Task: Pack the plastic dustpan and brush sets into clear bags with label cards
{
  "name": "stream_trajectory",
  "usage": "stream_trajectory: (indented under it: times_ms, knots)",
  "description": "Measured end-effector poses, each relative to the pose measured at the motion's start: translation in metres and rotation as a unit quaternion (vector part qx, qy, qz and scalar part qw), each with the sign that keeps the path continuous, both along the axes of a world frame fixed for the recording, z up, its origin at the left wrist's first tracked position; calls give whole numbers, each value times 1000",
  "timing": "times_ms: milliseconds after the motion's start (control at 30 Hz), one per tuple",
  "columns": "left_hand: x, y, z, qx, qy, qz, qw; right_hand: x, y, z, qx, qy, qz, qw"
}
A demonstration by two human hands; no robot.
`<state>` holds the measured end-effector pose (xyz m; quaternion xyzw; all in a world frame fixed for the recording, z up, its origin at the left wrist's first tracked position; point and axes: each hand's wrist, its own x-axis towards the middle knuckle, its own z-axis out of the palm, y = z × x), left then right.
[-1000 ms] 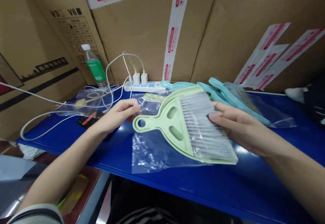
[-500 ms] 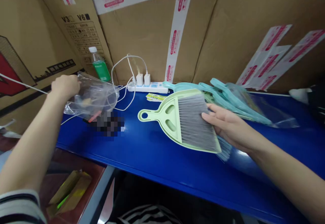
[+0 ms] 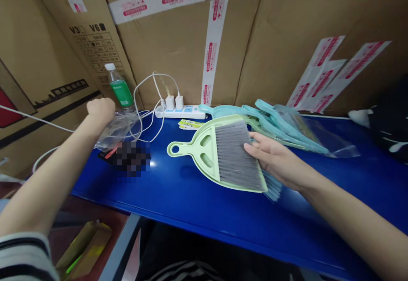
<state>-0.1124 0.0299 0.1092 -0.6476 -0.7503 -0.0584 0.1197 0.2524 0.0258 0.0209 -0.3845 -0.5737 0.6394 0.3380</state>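
My right hand (image 3: 276, 162) grips the right edge of a pale green dustpan (image 3: 204, 151) with a grey-bristled brush lying in it, held just above the blue table (image 3: 191, 196), handle pointing left. My left hand (image 3: 100, 110) is a closed fist at the far left of the table, clutching a crumpled clear plastic bag (image 3: 116, 131) that lies over white cables.
A pile of teal dustpans in clear bags (image 3: 283, 126) lies behind my right hand. A white power strip with chargers (image 3: 178, 110), a green-labelled bottle (image 3: 119, 89) and yellow labels (image 3: 188, 124) sit at the back. Cardboard boxes (image 3: 178, 51) wall in the table. A blurred dark patch (image 3: 130, 157) lies near the left.
My left hand pulled the clear bag off the green dustpan and carried it to the far left. The right hand kept hold of the dustpan, which shifted slightly.
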Motion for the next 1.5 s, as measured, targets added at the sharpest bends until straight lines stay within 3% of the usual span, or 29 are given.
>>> stream_trajectory:
  times_ms: [100, 133, 200, 267, 333, 433, 467, 533, 567, 600, 667, 733, 833, 933, 1033, 1233, 1300, 1367, 1500]
  knots:
    - [32, 0, -6, 28, 60, 35, 997, 3, 2, -2, 30, -17, 2, 999]
    - [44, -3, -10, 31, 66, -7, 997, 4, 2, -4, 40, -22, 2, 999]
    - [68, -12, -22, 1, 30, -183, 983, 6, 4, -7, 53, -28, 2, 998]
    - [87, -21, -37, -59, -3, -354, 933, 9, 7, -9, 60, -42, 8, 997]
    - [98, -29, -50, -80, -24, -417, 905, 12, 9, -10, 70, -81, 21, 994]
    - [103, -33, -61, -67, -36, -421, 904, 17, 9, -5, 194, -181, -53, 963]
    - [103, -33, -63, -58, -33, -420, 905, 17, 7, -2, 275, -216, -104, 931]
    - [102, -33, -65, -40, -18, -427, 903, 17, -2, 6, 448, -270, -168, 835]
    - [103, -33, -66, -31, -10, -433, 901, 15, -9, 9, 512, -283, -150, 797]
    - [103, -33, -66, -21, -2, -440, 898, 11, -16, 12, 547, -286, -91, 781]
    - [107, -34, -68, -5, 10, -450, 893, 3, -29, 12, 555, -281, 25, 783]
    - [111, -36, -69, 8, 22, -453, 891, -7, -38, 6, 536, -286, 66, 792]
    - [119, -37, -71, 23, 44, -454, 890, -17, -44, -5, 509, -295, 47, 807]
    - [125, -36, -70, 33, 52, -467, 882, -20, -43, -12, 512, -308, 16, 802]
    - [129, -31, -66, 23, 54, -470, 881, -17, -43, -10, 550, -334, -22, 765]
    - [119, 0, -45, -5, 49, -391, 919, -3, -43, 4, 616, -472, -111, 621]
    - [112, 17, -38, 18, 36, -362, 931, 2, -41, 6, 606, -515, -128, 593]
    - [106, 37, -32, 30, 33, -348, 936, 3, -38, 6, 578, -548, -126, 591]
    - [104, 76, -27, 26, 36, -343, 938, -1, -34, 3, 481, -615, -84, 618]
